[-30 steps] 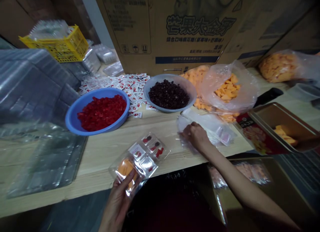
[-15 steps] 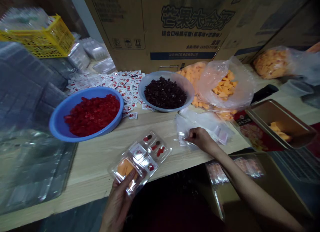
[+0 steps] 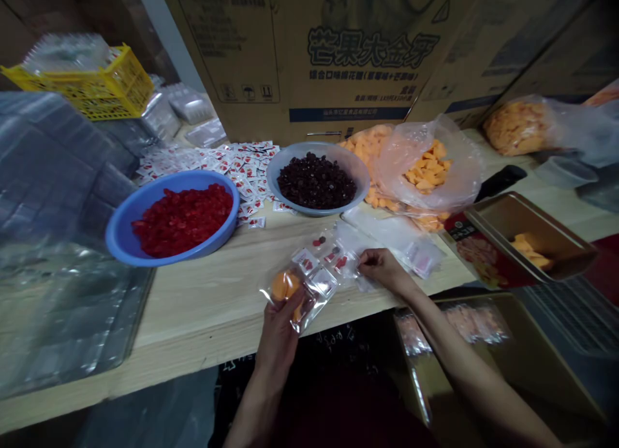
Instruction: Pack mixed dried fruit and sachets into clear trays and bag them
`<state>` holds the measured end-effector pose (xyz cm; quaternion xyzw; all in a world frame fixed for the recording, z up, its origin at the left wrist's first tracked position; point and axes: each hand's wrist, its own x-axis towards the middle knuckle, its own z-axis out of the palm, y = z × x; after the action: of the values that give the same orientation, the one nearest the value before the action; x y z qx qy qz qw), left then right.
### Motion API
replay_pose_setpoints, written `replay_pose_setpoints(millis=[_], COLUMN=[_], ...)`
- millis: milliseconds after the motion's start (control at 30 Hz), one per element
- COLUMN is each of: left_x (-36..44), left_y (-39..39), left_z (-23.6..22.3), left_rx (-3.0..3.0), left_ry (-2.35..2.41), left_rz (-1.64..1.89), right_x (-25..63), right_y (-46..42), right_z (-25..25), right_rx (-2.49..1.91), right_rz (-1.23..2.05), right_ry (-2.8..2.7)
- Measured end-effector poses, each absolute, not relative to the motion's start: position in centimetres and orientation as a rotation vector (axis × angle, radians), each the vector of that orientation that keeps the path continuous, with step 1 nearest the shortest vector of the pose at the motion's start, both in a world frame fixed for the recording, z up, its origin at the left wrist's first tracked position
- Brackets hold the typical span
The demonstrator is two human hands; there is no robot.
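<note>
My left hand (image 3: 279, 335) grips the near end of a clear compartment tray (image 3: 325, 282), tilted above the wooden table. Orange pieces (image 3: 285, 284) fill its near compartment. Small printed sachets (image 3: 305, 261) and red and dark pieces lie in the others. My right hand (image 3: 384, 269) is closed in a pinch at the edge of a clear plastic bag (image 3: 349, 236), just right of the tray's far end. Whether that end is inside the bag or only over it, I cannot tell. More flat clear bags (image 3: 394, 238) lie beyond my right hand.
A blue basin (image 3: 113, 232) of red pieces stands left, a paler bowl (image 3: 365, 184) of dark pieces behind. Scattered sachets (image 3: 251, 171) lie between them. Rightward are a bag of orange pieces (image 3: 428, 167) and a tin (image 3: 575, 242). An open carton (image 3: 541, 364) with packed trays sits below the table edge.
My left hand has carried the tray right and slightly up, bringing its far end against the bag by my right hand. My right hand stays pinched in nearly the same place.
</note>
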<state>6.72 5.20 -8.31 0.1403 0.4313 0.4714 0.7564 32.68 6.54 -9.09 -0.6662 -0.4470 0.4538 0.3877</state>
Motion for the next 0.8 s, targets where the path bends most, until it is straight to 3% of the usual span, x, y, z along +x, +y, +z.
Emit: replay_pose_setpoints(millis=[433,800], left_x=[8.7,8.4], left_y=[1.7,3.0], left_z=[-7.1,-6.2], left_rx=[0.524,0.585], left_ry=[1.143,1.138], left_rz=[0.969,0.867], right_x=[29.7,28.6], right_y=[4.2,4.1], right_z=[-7.7,-8.6], right_rx=[-1.731,-1.806], right_rz=[0.608,0.504], right_ry=[-1.187,-1.310])
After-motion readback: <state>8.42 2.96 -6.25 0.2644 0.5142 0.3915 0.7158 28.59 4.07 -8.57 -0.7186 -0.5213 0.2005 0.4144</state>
